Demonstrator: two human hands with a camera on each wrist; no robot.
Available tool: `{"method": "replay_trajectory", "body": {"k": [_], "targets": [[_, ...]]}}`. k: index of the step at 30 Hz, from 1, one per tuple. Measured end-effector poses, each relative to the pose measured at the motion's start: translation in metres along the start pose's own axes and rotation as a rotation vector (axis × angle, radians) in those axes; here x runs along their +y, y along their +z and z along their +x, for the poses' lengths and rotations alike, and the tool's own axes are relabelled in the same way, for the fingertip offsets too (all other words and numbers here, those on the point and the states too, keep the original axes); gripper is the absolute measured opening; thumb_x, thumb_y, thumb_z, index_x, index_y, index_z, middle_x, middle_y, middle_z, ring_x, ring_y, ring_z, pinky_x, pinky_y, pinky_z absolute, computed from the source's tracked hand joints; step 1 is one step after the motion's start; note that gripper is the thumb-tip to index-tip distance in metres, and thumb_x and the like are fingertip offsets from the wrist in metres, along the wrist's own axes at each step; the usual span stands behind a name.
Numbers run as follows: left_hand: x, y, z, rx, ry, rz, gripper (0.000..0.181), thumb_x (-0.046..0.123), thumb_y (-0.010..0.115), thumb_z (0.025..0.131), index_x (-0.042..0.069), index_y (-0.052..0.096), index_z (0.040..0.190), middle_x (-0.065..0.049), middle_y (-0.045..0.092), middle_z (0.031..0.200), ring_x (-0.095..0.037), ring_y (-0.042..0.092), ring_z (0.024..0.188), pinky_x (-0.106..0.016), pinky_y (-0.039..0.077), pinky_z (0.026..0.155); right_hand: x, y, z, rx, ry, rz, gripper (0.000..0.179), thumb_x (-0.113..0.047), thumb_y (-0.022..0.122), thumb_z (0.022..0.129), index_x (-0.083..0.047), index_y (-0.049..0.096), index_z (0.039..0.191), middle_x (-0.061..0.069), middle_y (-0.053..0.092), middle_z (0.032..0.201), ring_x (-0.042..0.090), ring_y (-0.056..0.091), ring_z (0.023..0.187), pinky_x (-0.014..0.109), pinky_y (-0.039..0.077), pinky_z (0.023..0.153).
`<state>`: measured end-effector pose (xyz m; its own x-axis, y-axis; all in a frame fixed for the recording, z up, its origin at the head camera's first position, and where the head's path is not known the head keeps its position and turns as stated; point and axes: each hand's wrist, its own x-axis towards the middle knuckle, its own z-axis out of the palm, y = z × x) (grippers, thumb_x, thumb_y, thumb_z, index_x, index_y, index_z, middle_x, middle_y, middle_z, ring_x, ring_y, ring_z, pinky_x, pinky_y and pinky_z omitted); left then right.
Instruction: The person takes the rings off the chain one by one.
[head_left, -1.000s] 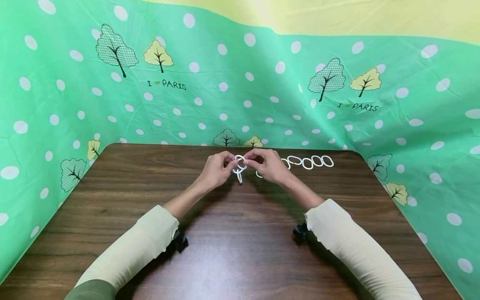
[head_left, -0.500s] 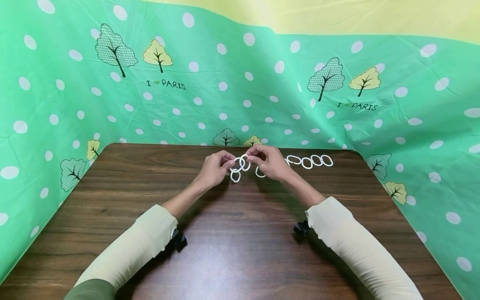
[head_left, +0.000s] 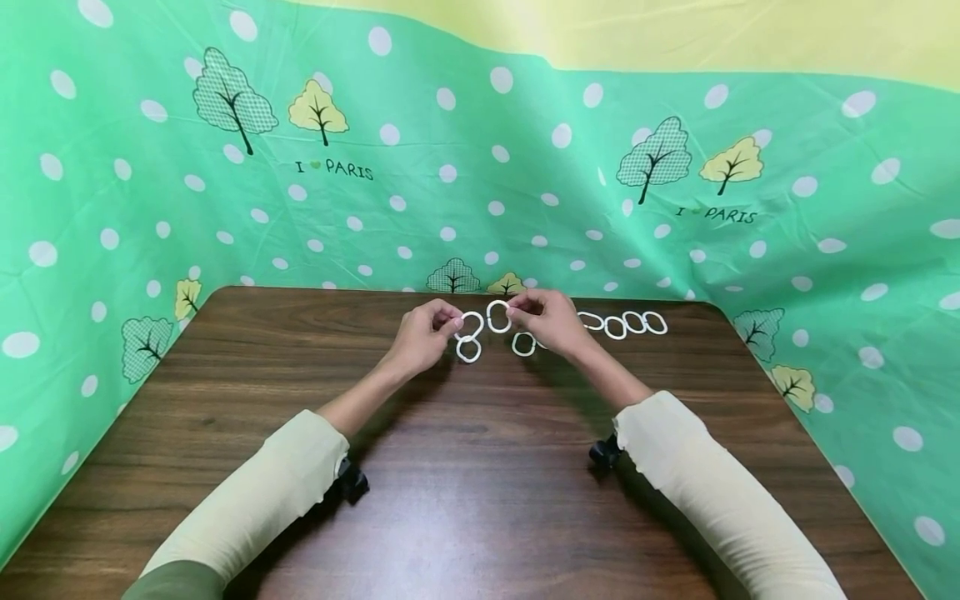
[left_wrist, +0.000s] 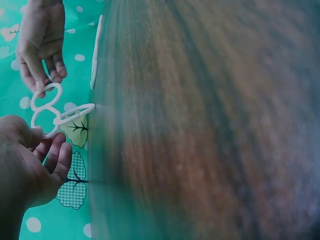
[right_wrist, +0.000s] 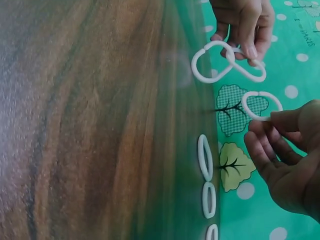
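My left hand [head_left: 422, 337] pinches a white plastic chain link [head_left: 472, 313] between thumb and fingers. A second white link [right_wrist: 195, 67] hangs through it, and a small split shows in its rim. To the right, my right hand [head_left: 553, 323] pinches a separate white link [head_left: 489, 318] by its right side. In the head and right wrist views a gap separates this link from the left hand's pair. The left wrist view shows them overlapping, one behind the other. Both hands hover above the far part of the brown wooden table [head_left: 450, 467].
Several white links [head_left: 665, 325] lie in a row at the table's far right, partly hidden behind the right hand. One white link [head_left: 523, 355] shows just below that hand. A green dotted curtain [head_left: 420, 200] stands behind the table. A small black device [head_left: 354, 482] sits under each sleeve.
The right hand's link, earlier overlapping the left hand's link, has moved up and right, clear of it. My left hand has shifted slightly left, with the second link still hanging from its link.
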<state>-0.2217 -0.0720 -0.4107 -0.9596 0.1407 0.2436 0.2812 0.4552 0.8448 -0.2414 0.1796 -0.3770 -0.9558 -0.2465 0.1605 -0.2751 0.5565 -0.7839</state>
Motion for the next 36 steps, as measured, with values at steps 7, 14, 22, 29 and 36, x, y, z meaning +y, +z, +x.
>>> {"method": "replay_trajectory", "body": {"k": [7, 14, 22, 29, 36], "targets": [[-0.001, -0.001, 0.001, -0.009, -0.016, -0.015, 0.012, 0.013, 0.073, 0.111, 0.004, 0.078, 0.118, -0.013, 0.081, 0.105, -0.023, 0.073, 0.095, -0.028, 0.055, 0.085, 0.014, 0.008, 0.002, -0.08, 0.13, 0.004, 0.02, -0.013, 0.077, 0.108, 0.003, 0.082, 0.119, 0.018, 0.083, 0.098, 0.025, 0.08, 0.081, 0.037, 0.07, 0.078], [0.0, -0.001, 0.001, 0.0, 0.002, -0.014, 0.012, 0.012, 0.073, 0.11, 0.004, 0.078, 0.116, -0.014, 0.081, 0.105, -0.023, 0.073, 0.095, -0.029, 0.055, 0.086, 0.017, 0.015, 0.001, -0.093, 0.18, -0.104, 0.017, -0.017, 0.079, 0.107, -0.002, 0.086, 0.113, 0.005, 0.082, 0.082, 0.005, 0.07, 0.067, 0.023, 0.059, 0.063], [0.003, -0.003, 0.0, -0.002, 0.0, -0.025, 0.011, 0.011, 0.073, 0.11, 0.004, 0.078, 0.116, -0.014, 0.081, 0.103, -0.024, 0.073, 0.094, -0.029, 0.054, 0.086, 0.013, 0.014, 0.002, -0.095, 0.218, -0.14, 0.015, -0.021, 0.083, 0.105, -0.007, 0.088, 0.106, 0.001, 0.078, 0.071, 0.008, 0.064, 0.056, 0.023, 0.052, 0.057], [0.003, -0.003, -0.001, -0.017, -0.013, -0.046, 0.012, 0.013, 0.073, 0.111, 0.005, 0.078, 0.117, -0.014, 0.081, 0.102, -0.025, 0.073, 0.093, -0.028, 0.054, 0.082, 0.011, 0.015, 0.001, -0.102, 0.186, -0.135, 0.015, -0.021, 0.083, 0.104, -0.008, 0.088, 0.106, 0.006, 0.081, 0.076, 0.013, 0.069, 0.059, 0.025, 0.057, 0.059], [0.005, -0.003, -0.001, -0.04, -0.02, -0.09, 0.013, 0.012, 0.072, 0.111, 0.004, 0.077, 0.119, -0.018, 0.08, 0.105, -0.03, 0.073, 0.09, -0.023, 0.055, 0.072, 0.005, 0.017, 0.0, -0.123, 0.033, -0.003, 0.023, -0.018, 0.088, 0.101, -0.004, 0.085, 0.119, 0.014, 0.086, 0.1, 0.033, 0.081, 0.085, 0.031, 0.065, 0.071]]}}
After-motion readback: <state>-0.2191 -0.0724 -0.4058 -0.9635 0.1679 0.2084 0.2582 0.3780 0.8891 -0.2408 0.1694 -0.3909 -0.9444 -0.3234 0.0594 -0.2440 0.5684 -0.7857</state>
